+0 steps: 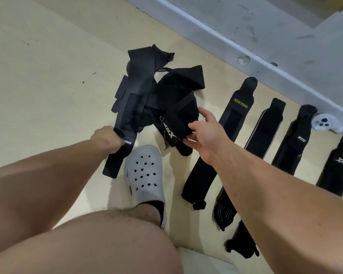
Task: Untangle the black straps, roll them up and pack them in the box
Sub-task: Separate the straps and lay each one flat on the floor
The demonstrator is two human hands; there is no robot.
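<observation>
A tangled heap of black straps lies on the pale floor ahead of me. My left hand grips one long black strap near its lower end, and that strap runs up into the heap. My right hand hovers with spread, relaxed fingers at the heap's right side, by a strap with a white logo; it holds nothing. To the right, several separated straps lie side by side, among them one marked XUEYING. No box is in view.
A grey step or ledge runs diagonally across the back right. A white controller lies against it. My foot in a grey clog stands just below the heap, and my bare knee fills the bottom of the view.
</observation>
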